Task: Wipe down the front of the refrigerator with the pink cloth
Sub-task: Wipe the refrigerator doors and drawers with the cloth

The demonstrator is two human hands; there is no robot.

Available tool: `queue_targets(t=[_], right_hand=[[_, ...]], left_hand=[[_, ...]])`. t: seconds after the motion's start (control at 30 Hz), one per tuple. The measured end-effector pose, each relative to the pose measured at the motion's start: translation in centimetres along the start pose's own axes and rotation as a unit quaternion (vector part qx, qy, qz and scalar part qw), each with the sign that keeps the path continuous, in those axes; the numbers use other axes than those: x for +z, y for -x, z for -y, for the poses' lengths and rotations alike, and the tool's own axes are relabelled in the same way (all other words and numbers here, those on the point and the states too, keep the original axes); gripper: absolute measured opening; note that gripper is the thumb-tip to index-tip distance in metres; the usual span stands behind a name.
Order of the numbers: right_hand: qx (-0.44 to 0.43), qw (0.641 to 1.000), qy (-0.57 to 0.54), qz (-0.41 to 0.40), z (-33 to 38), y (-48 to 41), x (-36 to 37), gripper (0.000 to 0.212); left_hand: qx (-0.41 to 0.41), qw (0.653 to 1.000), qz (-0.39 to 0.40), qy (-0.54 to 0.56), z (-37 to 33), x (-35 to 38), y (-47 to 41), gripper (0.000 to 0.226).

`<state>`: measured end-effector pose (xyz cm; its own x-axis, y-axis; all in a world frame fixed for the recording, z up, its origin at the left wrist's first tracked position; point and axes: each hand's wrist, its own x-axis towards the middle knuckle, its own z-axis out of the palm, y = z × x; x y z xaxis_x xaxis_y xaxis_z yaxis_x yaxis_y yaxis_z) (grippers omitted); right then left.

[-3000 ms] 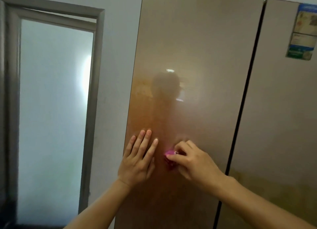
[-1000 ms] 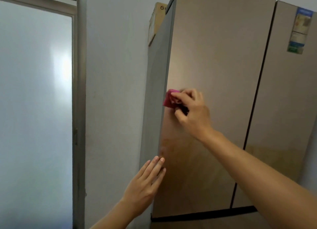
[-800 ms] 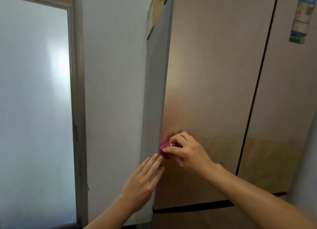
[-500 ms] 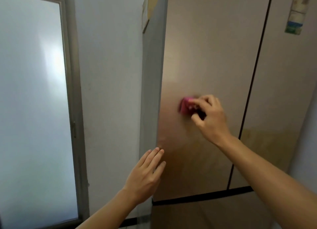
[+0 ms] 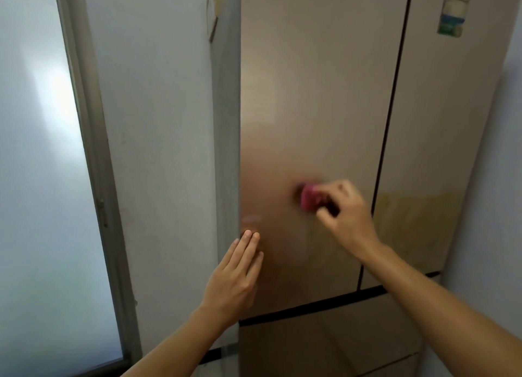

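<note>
The tall gold-brown refrigerator [image 5: 316, 100] fills the right half of the head view, with two upper doors split by a dark vertical seam. My right hand [image 5: 343, 215] presses a small bunched pink cloth [image 5: 308, 197] against the lower middle of the left door; the cloth is motion-blurred. My left hand [image 5: 237, 275] lies flat with fingers together on the left edge of that door, below and left of the cloth, holding nothing.
A frosted glass door in a grey frame [image 5: 96, 179] stands at the left, with white wall [image 5: 161, 122] between it and the fridge. Stickers [image 5: 452, 12] sit high on the right door. A dark horizontal gap [image 5: 324, 303] separates the upper doors from the drawers below.
My right hand with the cloth swept up and down along the left door, then shifted right and downward to the door's lower middle. My left hand stayed flat at the door's left edge.
</note>
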<state>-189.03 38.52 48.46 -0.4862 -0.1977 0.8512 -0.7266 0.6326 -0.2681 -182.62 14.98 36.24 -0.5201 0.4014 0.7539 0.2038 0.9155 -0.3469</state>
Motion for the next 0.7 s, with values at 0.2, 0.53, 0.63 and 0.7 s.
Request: queue_targets(t=[0.2, 0.53, 0.63, 0.7], right_hand=[[0.072, 0.988, 0.083, -0.113, -0.2, 0.5, 3.7, 0.051], [0.075, 0.996, 0.032, 0.041, -4.0, 3.4, -0.8, 0.037], [0.097, 0.988, -0.003, -0.118, -3.9, -2.2, -1.8, 0.045], [0.107, 0.981, -0.006, -0.163, -3.7, -2.9, -0.4, 0.047]], left_hand=[[-0.019, 1.0, -0.01, -0.004, -1.0, 0.2, -0.1, 0.043], [0.061, 0.998, -0.024, 0.017, -2.9, 1.3, -5.6, 0.037], [0.07, 0.997, -0.027, 0.001, -2.8, 2.3, -6.7, 0.042], [0.086, 0.995, -0.036, -0.022, -2.4, 3.2, -6.8, 0.044]])
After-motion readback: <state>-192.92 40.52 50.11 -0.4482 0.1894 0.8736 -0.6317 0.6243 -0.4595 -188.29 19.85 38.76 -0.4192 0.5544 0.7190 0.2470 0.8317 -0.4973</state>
